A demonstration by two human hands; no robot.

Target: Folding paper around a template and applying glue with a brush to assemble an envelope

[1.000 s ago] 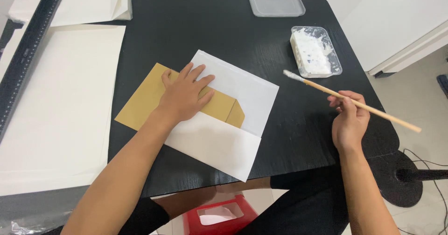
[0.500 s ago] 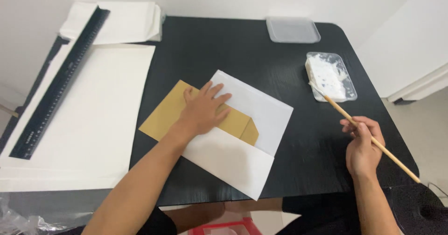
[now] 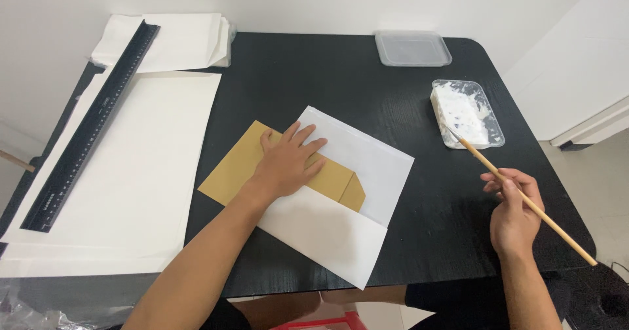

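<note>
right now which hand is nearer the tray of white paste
Right. The right hand holds a brush whose tip reaches the paste tray; the left hand lies flat on the brown envelope, farther away.

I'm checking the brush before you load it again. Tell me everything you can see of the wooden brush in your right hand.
The brush is a long, thin stick of pale wood, unpainted, with a small whitish tip. It lies on a slant: the tip points up and left, reaching the near rim of the clear tray of white paste, while the bare tail runs down and right past the table edge. The right hand pinches it near the middle. Whether the tip touches the paste is unclear.
</note>
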